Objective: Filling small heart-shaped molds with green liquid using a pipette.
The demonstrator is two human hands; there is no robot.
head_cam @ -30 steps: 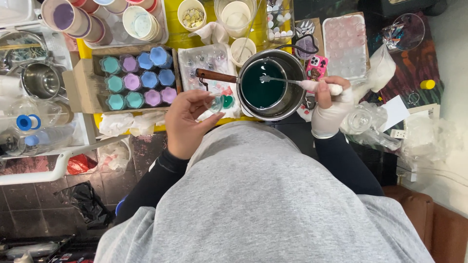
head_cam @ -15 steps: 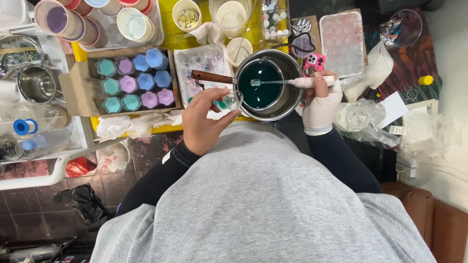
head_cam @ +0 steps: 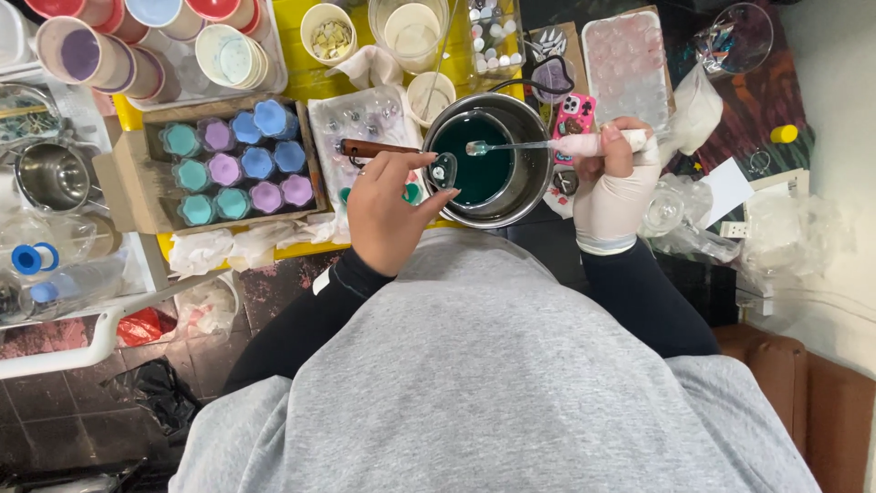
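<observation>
The bare left hand [head_cam: 391, 212] pinches a small clear heart-shaped mould [head_cam: 443, 171] between thumb and fingertips, holding it over the near rim of the round steel saucepan of dark green liquid [head_cam: 484, 160]. The right hand [head_cam: 611, 183] — in a white glove — grips a long spoon with a pink-wrapped handle [head_cam: 547, 145], its bowl poised above the liquid just beyond the mould. Left of the left hand sits a cardboard box of teal, blue and purple cups [head_cam: 237, 164]. Beyond the right hand lies a pink phone case [head_cam: 573, 113] — farther still, a clear bubbled mould tray [head_cam: 625, 64].
</observation>
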